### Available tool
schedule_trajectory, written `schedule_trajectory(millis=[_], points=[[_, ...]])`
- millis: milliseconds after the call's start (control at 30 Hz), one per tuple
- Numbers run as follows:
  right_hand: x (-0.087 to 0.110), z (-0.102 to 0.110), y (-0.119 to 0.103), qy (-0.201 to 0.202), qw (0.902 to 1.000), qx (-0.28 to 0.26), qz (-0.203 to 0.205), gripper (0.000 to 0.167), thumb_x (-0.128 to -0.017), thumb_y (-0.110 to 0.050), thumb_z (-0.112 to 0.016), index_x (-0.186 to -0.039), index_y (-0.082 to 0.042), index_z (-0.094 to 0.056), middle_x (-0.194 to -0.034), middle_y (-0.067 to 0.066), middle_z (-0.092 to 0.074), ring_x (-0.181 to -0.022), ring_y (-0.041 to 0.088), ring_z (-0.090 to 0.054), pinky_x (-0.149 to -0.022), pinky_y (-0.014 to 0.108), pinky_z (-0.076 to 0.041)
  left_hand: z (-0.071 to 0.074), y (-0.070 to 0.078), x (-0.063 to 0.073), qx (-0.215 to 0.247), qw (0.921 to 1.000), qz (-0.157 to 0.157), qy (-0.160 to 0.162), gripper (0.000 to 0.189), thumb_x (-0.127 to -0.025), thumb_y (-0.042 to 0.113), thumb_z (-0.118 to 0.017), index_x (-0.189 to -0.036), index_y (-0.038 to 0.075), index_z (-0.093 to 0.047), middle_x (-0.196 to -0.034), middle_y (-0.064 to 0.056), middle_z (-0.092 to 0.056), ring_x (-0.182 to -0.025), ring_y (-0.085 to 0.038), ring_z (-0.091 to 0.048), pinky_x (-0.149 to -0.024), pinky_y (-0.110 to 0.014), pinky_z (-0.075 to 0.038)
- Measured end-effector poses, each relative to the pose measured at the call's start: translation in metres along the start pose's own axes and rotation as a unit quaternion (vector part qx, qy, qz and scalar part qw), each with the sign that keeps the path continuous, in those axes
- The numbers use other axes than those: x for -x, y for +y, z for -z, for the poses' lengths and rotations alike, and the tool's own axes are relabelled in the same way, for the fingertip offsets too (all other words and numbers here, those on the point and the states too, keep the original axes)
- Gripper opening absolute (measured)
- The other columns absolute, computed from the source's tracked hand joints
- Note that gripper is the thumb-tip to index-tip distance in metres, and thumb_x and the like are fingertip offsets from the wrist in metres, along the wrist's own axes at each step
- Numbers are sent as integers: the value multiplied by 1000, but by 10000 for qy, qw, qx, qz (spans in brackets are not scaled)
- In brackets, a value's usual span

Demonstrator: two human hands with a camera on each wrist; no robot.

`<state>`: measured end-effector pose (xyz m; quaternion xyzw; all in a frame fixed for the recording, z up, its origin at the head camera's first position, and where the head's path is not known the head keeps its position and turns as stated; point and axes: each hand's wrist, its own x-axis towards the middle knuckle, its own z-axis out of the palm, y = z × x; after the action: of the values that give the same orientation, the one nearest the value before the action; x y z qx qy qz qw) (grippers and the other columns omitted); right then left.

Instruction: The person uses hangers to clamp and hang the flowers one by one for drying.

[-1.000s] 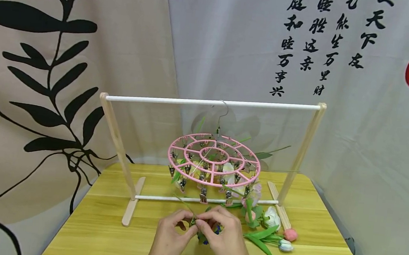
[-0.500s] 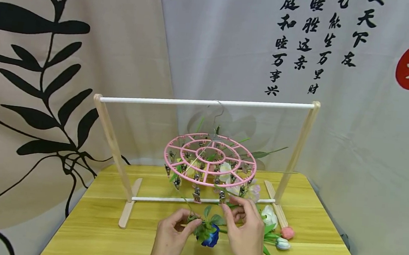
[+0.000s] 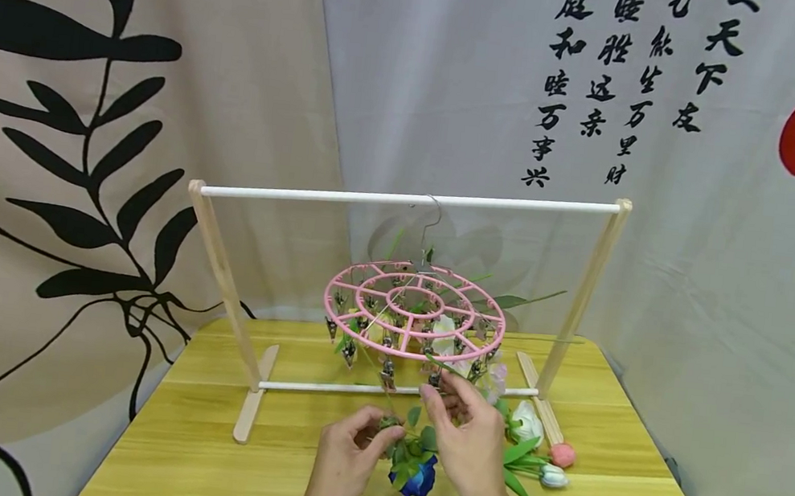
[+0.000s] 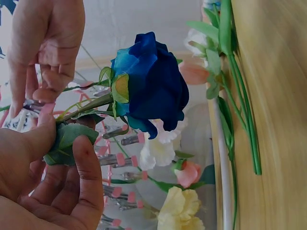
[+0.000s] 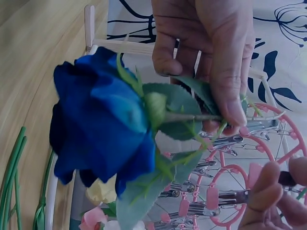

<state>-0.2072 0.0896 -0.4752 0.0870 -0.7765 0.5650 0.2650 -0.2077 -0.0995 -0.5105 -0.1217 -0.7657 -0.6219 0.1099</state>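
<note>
One blue rose (image 3: 414, 478), tulips (image 3: 562, 455) nearby, hanger (image 3: 414, 316) behind

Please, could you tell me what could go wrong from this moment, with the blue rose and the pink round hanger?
1. The left hand pinches the blue rose by its stem, head down; a loose pinch might drop it.
2. Leaves sit close to the stem, so the clip at the right hand might catch them instead.
3. The pink hanger hangs from the white bar; a tug could swing it.
</note>
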Motion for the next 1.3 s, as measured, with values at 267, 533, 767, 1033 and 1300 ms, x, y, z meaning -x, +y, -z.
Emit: schedule_trajectory(millis=[267,533,767,1033,1300], points=[[-3,1,-7,-304,9976,-603,139,27,-109,-12,-83,-135,-4,-80,-112,7,-88,-78,22,-80,-71,29,-67,-3,5,-3,-157,9997,-99,-157,7,-102,23,-92,-103,18,-88,-93,-1,-88,-77,-11,-81,-69,-21,-64],[-5,3,-7,-398,9953,-883,55,17,-107,-5,-85,-123,-4,-80,-102,13,-88,-80,24,-86,-73,36,-72,-4,7,-5,-494,9986,-162,-121,9,-101,23,-93,-104,18,-86,-94,-2,-89,-79,-8,-83,-72,-21,-66],[-7,2,-7,-399,9955,-779,352,9,-106,-3,-84,-114,-4,-79,-94,11,-85,-73,22,-79,-65,33,-67,-6,6,-7,-622,9969,-489,-36,10,-100,23,-94,-105,18,-86,-96,-3,-90,-79,-16,-86,-72,-22,-67],[-10,2,-5,-313,9953,-874,280,7,-105,2,-83,-108,-3,-79,-103,17,-87,-69,22,-78,-62,33,-66,-9,8,-11,-811,9948,-616,-1,10,-98,22,-95,-104,18,-87,-97,-2,-90,-79,-12,-85,-72,-21,-66],[-13,2,-4,-313,9950,-936,125,8,-104,1,-85,-107,-5,-81,-100,16,-87,-66,17,-77,-58,28,-63,-15,13,-16,-690,9948,-743,-116,11,-99,23,-94,-107,19,-89,-97,-2,-90,-79,-8,-84,-72,-21,-67]])
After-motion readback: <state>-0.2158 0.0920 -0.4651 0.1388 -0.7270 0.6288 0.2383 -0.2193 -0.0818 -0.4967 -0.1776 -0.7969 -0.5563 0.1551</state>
